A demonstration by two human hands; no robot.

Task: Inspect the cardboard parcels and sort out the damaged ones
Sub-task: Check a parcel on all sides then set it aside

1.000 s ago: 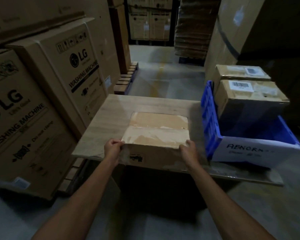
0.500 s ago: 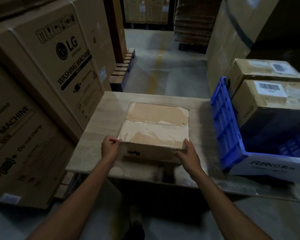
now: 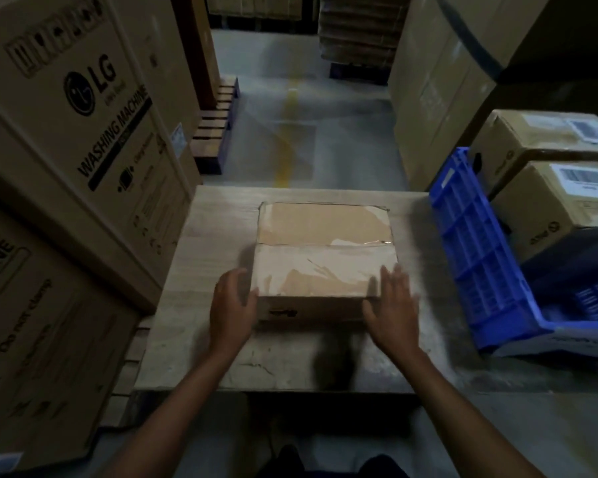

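1 flat cardboard parcel [image 3: 325, 257] lies on the wooden worktop [image 3: 218, 243], about midway across it, with its long side facing the person. Its top is covered in clear tape that is wrinkled and peeling, with pale torn patches along the middle seam and over the nearer half. A small dark print shows on the near side face.

The left hand [image 3: 233, 305] is spread, fingers loosely apart, at the parcel's near left corner; the thumb lies right at that corner, though the blur hides whether it touches. The right hand [image 3: 392, 305] is also spread, fingers straight and fanned, at the near right corner, its fingertips over the top edge. Neither hand curls round the parcel.

Just right of the worktop stands a blue plastic crate [image 3: 480, 263] with ribbed walls. A box with a barcode label [image 3: 546, 208] sits in the crate's far part, and a 2nd labelled box [image 3: 532, 139] stands behind it. To the left, 2 large washing-machine cartons [image 3: 83, 115] are stacked close beside the worktop. Beyond them a wooden pallet [image 3: 218, 122] rests on the concrete floor [image 3: 346, 132], which carries a faded yellow line.
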